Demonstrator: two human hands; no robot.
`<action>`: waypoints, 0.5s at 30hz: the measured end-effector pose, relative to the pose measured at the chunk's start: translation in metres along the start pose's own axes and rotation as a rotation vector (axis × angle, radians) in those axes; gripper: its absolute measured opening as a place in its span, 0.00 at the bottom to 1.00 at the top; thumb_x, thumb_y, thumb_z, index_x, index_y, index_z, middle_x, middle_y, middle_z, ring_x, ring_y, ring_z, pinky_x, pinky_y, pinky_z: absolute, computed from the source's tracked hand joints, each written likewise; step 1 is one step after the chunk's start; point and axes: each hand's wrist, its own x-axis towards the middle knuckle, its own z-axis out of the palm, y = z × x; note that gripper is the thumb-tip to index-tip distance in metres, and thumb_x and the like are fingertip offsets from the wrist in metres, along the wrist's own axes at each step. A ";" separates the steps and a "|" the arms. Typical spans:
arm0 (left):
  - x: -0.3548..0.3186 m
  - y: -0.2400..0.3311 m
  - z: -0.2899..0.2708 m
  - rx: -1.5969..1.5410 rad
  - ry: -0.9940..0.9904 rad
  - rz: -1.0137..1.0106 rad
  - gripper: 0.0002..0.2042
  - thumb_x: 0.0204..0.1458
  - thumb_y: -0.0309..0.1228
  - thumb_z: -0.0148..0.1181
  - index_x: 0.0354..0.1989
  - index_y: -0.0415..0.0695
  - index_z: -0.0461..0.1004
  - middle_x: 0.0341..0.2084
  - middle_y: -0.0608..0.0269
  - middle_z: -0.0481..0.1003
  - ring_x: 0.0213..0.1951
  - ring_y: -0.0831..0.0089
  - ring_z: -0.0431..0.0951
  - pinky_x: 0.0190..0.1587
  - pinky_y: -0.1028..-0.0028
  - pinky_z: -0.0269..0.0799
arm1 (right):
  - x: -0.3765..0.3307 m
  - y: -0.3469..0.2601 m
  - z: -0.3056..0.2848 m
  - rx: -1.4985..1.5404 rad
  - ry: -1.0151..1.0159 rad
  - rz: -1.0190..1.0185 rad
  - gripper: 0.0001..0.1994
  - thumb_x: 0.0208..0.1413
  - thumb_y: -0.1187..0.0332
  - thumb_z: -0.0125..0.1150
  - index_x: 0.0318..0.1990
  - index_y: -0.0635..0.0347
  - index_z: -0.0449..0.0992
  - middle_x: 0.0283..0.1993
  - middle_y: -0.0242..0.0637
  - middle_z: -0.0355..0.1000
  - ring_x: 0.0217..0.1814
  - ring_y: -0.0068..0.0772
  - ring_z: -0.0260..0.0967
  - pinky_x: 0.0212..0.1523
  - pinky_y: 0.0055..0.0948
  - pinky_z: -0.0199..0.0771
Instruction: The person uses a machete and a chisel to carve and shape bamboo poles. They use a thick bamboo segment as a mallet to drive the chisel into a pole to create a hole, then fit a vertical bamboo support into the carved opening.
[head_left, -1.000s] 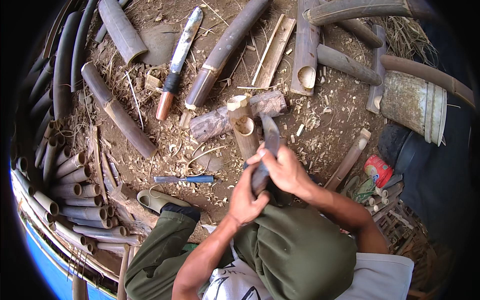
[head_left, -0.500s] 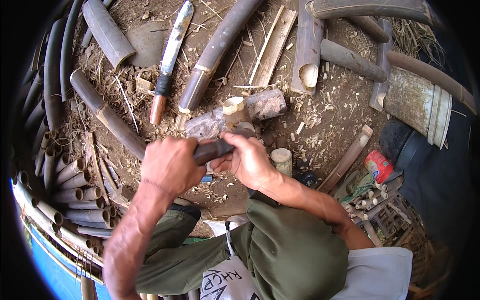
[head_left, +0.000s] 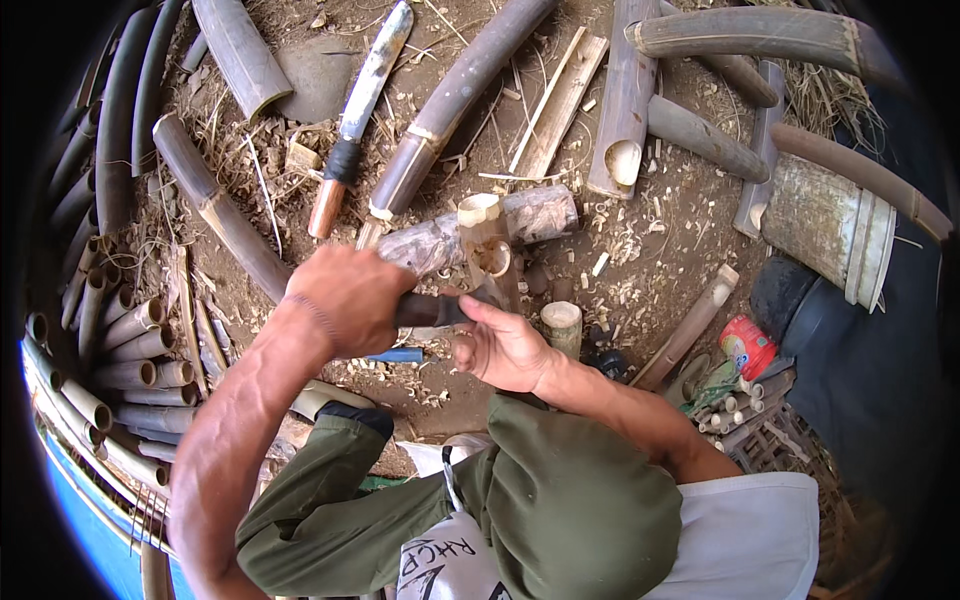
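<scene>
R hand looser on tool now

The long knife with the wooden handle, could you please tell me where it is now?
In the head view, the knife lies on the ground, left of centre near the top, between a flat stone and a long bamboo pole.

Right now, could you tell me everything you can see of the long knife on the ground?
The long knife lies on brown soil, its silvery, dark-stained, metal-looking blade pointing away from the person, slightly right. Black wrapping sits between blade and wooden-looking, reddish-brown handle. Neither the left hand nor the right hand touches it.
</scene>
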 end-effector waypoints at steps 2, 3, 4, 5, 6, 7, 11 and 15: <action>0.002 -0.007 0.039 -0.223 -0.029 -0.030 0.09 0.45 0.36 0.63 0.35 0.50 0.77 0.25 0.55 0.79 0.32 0.59 0.82 0.39 0.61 0.78 | -0.002 -0.008 -0.012 -0.124 0.099 0.026 0.16 0.66 0.63 0.52 0.57 0.61 0.70 0.38 0.38 0.78 0.29 0.33 0.78 0.31 0.32 0.81; -0.001 -0.004 0.068 -0.334 0.059 -0.056 0.10 0.44 0.36 0.64 0.35 0.51 0.77 0.25 0.56 0.79 0.31 0.58 0.82 0.38 0.60 0.78 | -0.007 -0.007 0.001 -0.238 0.233 0.000 0.15 0.64 0.65 0.56 0.53 0.66 0.72 0.36 0.39 0.77 0.24 0.28 0.75 0.26 0.28 0.79; -0.004 0.005 0.097 -0.443 0.151 -0.084 0.11 0.43 0.36 0.65 0.36 0.51 0.76 0.25 0.56 0.80 0.30 0.57 0.82 0.38 0.58 0.78 | -0.011 -0.007 0.004 -0.400 0.326 -0.026 0.15 0.63 0.65 0.56 0.51 0.66 0.73 0.35 0.39 0.77 0.23 0.28 0.74 0.25 0.28 0.78; -0.002 0.021 0.124 -0.564 0.198 -0.142 0.12 0.42 0.36 0.65 0.36 0.50 0.75 0.26 0.55 0.80 0.30 0.56 0.82 0.38 0.58 0.78 | -0.015 -0.008 0.004 -0.565 0.417 -0.051 0.15 0.63 0.65 0.57 0.50 0.66 0.74 0.34 0.39 0.77 0.21 0.28 0.73 0.23 0.28 0.77; 0.000 0.041 0.147 -0.685 0.246 -0.205 0.12 0.41 0.35 0.65 0.36 0.49 0.75 0.26 0.55 0.80 0.29 0.55 0.82 0.38 0.57 0.78 | -0.017 -0.008 0.005 -0.731 0.503 -0.073 0.14 0.62 0.64 0.57 0.49 0.67 0.75 0.33 0.39 0.77 0.20 0.27 0.73 0.22 0.27 0.76; 0.006 0.063 0.168 -0.792 0.279 -0.283 0.13 0.41 0.34 0.65 0.36 0.48 0.74 0.26 0.53 0.80 0.29 0.54 0.82 0.38 0.57 0.79 | -0.018 -0.006 0.009 -0.829 0.554 -0.151 0.14 0.61 0.63 0.58 0.43 0.67 0.78 0.29 0.38 0.78 0.19 0.27 0.72 0.20 0.29 0.74; 0.038 0.146 0.177 -1.213 0.425 -0.451 0.18 0.44 0.33 0.65 0.44 0.42 0.74 0.25 0.51 0.79 0.27 0.59 0.82 0.36 0.62 0.79 | -0.020 -0.016 -0.015 -1.473 0.760 -0.290 0.13 0.63 0.64 0.55 0.41 0.66 0.78 0.28 0.38 0.79 0.24 0.24 0.73 0.22 0.25 0.71; 0.066 0.185 0.180 -1.401 0.520 -0.494 0.27 0.47 0.32 0.64 0.57 0.37 0.68 0.30 0.45 0.80 0.32 0.59 0.83 0.39 0.64 0.77 | -0.022 -0.018 0.007 -1.715 0.885 -0.369 0.13 0.63 0.63 0.50 0.38 0.64 0.77 0.25 0.43 0.77 0.26 0.37 0.76 0.31 0.36 0.76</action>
